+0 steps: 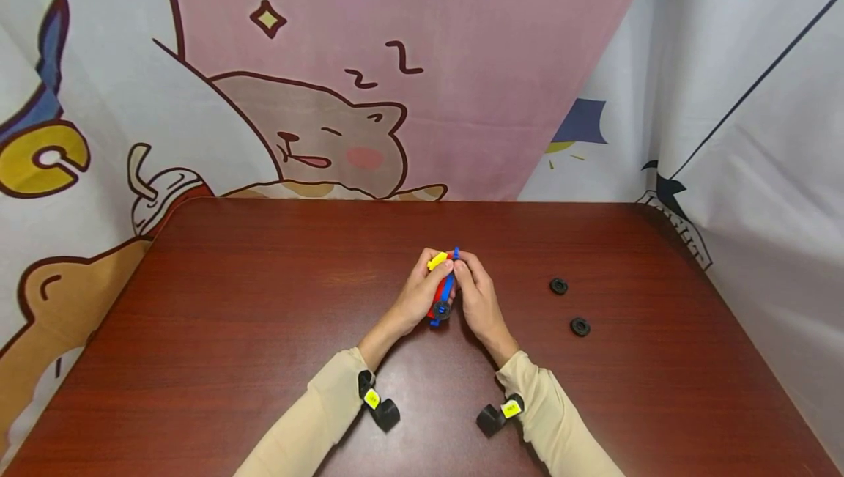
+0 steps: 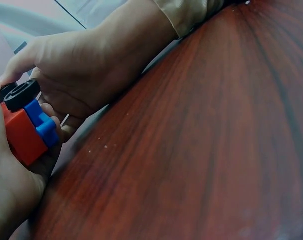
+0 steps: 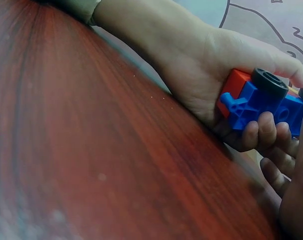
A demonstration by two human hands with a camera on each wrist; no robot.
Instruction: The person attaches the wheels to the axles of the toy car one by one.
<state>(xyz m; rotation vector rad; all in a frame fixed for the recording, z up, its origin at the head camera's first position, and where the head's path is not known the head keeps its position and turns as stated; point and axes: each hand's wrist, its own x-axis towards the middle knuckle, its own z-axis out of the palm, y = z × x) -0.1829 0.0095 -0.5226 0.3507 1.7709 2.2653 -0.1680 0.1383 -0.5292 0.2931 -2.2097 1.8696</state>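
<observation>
A small plastic toy car is held up between both hands, with a red body, a blue underside and a yellow part at its far end. My left hand grips the red body from the left, its fingers curled under onto the blue side. From the right, my right hand has its thumb and fingers around the far end, the two thumbs side by side. One black wheel sits on the blue part near the close end. Another black wheel shows under the right thumb, partly hidden.
Two loose black wheels lie on the brown wooden table, right of the hands. A cartoon-printed curtain hangs behind the table and along its sides. Each forearm wears a black strap camera.
</observation>
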